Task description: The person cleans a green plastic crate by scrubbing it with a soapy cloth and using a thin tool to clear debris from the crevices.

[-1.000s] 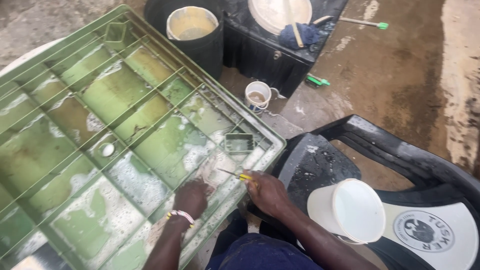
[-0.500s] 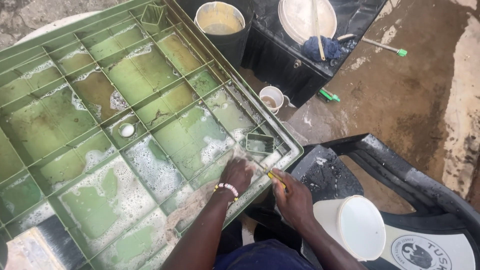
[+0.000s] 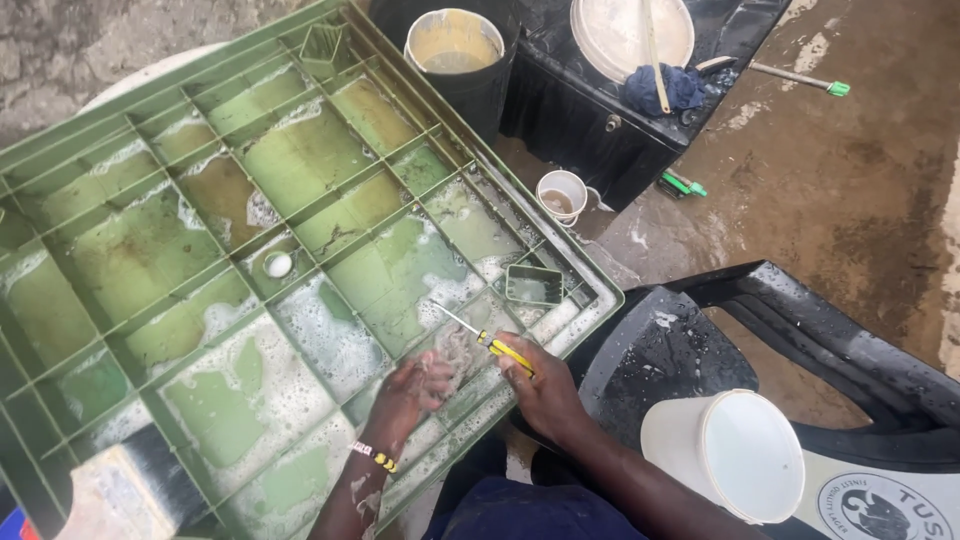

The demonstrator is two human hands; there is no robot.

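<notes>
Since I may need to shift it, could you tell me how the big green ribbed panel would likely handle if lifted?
The green ribbed panel looks moulded with many ribs, so probably stiff. Foam and water sit in its compartments, so it is likely slippery and would spill when tilted. It is wide, so probably awkward for one person.

panel: large green ribbed plastic, tilted, wet, soapy foam pooled in compartments | screwdriver: yellow handle, thin metal shaft, laid slantwise near panel's lower right edge | rag: greyish, crumpled, sudsy, pressed onto a rib beside the shaft
</notes>
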